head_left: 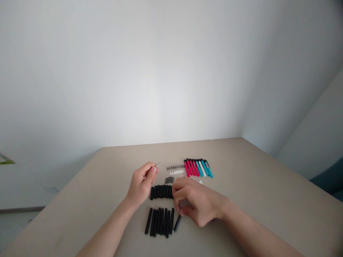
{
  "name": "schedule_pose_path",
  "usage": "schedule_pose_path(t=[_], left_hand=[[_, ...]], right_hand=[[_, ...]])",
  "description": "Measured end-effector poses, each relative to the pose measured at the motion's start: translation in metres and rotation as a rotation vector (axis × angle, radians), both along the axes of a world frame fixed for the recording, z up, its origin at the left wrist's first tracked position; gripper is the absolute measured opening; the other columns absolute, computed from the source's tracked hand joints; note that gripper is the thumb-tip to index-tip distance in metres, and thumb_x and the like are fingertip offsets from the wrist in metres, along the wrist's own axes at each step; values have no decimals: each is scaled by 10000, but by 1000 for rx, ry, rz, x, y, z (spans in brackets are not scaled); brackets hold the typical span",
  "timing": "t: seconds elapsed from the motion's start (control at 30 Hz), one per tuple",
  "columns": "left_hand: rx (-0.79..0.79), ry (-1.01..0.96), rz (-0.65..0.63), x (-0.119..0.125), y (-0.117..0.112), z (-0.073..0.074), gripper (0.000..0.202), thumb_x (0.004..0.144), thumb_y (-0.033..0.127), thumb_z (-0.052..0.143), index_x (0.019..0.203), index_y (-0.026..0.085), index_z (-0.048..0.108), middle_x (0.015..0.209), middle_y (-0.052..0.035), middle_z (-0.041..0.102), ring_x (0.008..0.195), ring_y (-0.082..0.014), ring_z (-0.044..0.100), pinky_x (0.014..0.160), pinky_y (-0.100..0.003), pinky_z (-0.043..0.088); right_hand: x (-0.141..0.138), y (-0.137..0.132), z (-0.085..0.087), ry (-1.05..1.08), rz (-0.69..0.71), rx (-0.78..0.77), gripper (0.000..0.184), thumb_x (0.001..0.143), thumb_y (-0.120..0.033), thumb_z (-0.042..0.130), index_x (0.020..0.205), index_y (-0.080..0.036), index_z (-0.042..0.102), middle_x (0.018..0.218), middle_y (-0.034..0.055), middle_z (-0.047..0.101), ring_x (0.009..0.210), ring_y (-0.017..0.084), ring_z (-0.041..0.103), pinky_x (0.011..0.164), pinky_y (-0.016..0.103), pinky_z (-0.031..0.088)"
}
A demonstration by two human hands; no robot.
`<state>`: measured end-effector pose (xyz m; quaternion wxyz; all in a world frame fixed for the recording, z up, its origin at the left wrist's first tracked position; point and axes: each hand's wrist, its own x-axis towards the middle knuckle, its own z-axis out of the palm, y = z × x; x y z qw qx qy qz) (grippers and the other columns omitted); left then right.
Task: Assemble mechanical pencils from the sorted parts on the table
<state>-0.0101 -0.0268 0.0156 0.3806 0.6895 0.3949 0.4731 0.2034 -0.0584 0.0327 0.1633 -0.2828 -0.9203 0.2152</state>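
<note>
My left hand (pixel 143 181) is raised over the table, thumb and forefinger pinching a small, thin metal pointed piece (pixel 157 165) that looks like a pen tip. My right hand (pixel 191 200) is lower and to the right, its fingers curled down with thumb and forefinger closed at the upper end of a slim black tube (pixel 177 224); the exact contact is partly hidden. Left of that tube lies a row of long black tubes (pixel 160 222). Behind them runs a row of shorter black tubes (pixel 162 191), its right end covered by my right hand.
Farther back lie small dark grey pieces (pixel 169 180), a row of small white pieces (pixel 177 172) and a row of small metal cones (pixel 175 166). Pink, teal and white pen-like barrels (pixel 197 167) lie at the back right. The beige table (pixel 128 157) meets a white wall.
</note>
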Motion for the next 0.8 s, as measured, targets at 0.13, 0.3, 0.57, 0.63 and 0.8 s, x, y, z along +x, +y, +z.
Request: schedule_pose_path(t=[0.13,0.3,0.57,0.63,0.8], left_hand=[[150,234,12,-3,0,-5,318,942,381,395,751,159,519,540,51,386,503,-91,372,508,-215,300],[208,317,36,-3,1,-6,301,946,349,381,746,166,512,552,48,409,517,-97,402,518,-210,314],[236,359,50,2,0,-1,282,938,332,389,748,170,520,571,43,442,515,-96,416,500,-198,313],[237,364,51,3,-1,0,280,935,331,392,745,171,519,570,42,444,514,-96,418,497,-198,312],[244,373,51,3,-2,1,284,934,333,389,742,171,521,572,37,453,519,-99,426,492,-198,310]], right_hand=[[2,1,1,5,-18,31,222,585,-28,630,744,-181,648,847,13,606,835,166,537,718,259,383],[2,0,-2,-19,26,28,222,583,-28,622,740,-183,643,785,2,612,796,162,542,720,261,382],[-4,-2,-4,-47,-4,51,295,657,-101,649,921,-229,670,796,-6,615,793,157,531,733,277,356],[-4,-1,-5,-49,-5,52,230,667,-107,645,866,-217,678,782,-4,611,793,156,528,727,274,353],[-4,2,-9,-47,12,52,187,683,-91,620,803,-212,696,769,0,596,791,151,519,725,267,354]])
